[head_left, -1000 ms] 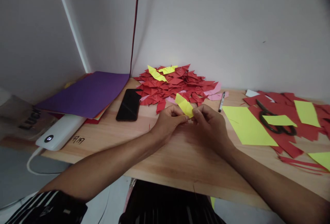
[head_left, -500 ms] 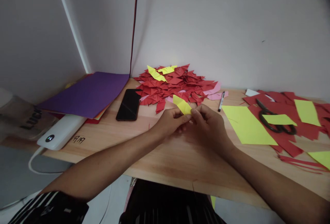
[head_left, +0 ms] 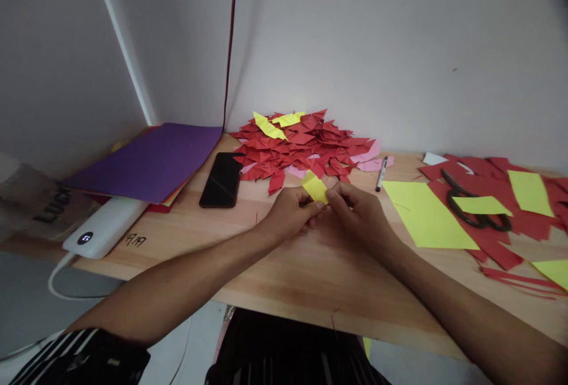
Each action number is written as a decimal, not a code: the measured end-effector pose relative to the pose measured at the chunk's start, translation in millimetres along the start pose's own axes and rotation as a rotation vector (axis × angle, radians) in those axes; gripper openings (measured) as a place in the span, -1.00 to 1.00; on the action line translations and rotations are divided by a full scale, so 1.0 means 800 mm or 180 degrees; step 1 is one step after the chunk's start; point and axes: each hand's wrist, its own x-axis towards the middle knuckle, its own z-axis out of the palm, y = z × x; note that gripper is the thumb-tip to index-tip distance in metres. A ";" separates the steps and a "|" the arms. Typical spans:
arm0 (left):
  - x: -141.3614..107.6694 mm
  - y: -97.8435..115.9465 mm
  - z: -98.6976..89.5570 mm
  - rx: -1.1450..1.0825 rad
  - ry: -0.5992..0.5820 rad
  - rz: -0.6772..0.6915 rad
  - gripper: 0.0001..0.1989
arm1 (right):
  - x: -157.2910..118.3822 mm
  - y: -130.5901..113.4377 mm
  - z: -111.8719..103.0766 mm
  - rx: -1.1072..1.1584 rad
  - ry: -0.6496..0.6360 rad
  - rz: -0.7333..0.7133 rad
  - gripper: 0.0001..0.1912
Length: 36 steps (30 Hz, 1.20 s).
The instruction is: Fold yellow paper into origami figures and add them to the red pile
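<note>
A small piece of folded yellow paper is held up between my two hands, over the front part of the wooden table. My left hand pinches its lower left side, thumb on top. At its right edge, the thumb and fingers of my right hand grip the same paper. Fingertips cover its lower part. Just behind it lies a heap of folded red paper pieces, with two folded yellow pieces on top and some pink ones at the edges.
Left of my hands lie a black phone, purple sheets and a white power bank with a cable. On the right are a marker, a yellow sheet, and black scissors among red paper scraps.
The yellow paper has turned and looks shorter, its top edge now lower and further right. My fingers have shifted slightly around it. The things on the table stay where they were.
</note>
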 end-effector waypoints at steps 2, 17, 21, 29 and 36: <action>0.001 -0.002 -0.001 0.0000 -0.0010 0.0059 -0.80 | 0.001 0.004 -0.001 0.0077 -0.0163 -0.0011 -0.65; 0.001 -0.003 -0.004 -0.0021 -0.0222 0.0091 -0.73 | 0.002 -0.001 -0.008 0.0425 -0.0773 -0.0017 -0.63; -0.001 0.003 -0.003 -0.0044 -0.0168 -0.0032 -0.70 | 0.000 -0.004 -0.007 0.0383 -0.0641 0.0031 -0.57; 0.002 0.003 -0.007 -0.0091 -0.0333 -0.0208 -0.79 | 0.001 -0.001 -0.005 0.0568 -0.0808 0.0207 -0.52; 0.001 0.005 -0.008 0.0145 -0.0685 -0.0088 -0.86 | 0.002 0.002 -0.006 0.0323 -0.0703 0.0096 -0.59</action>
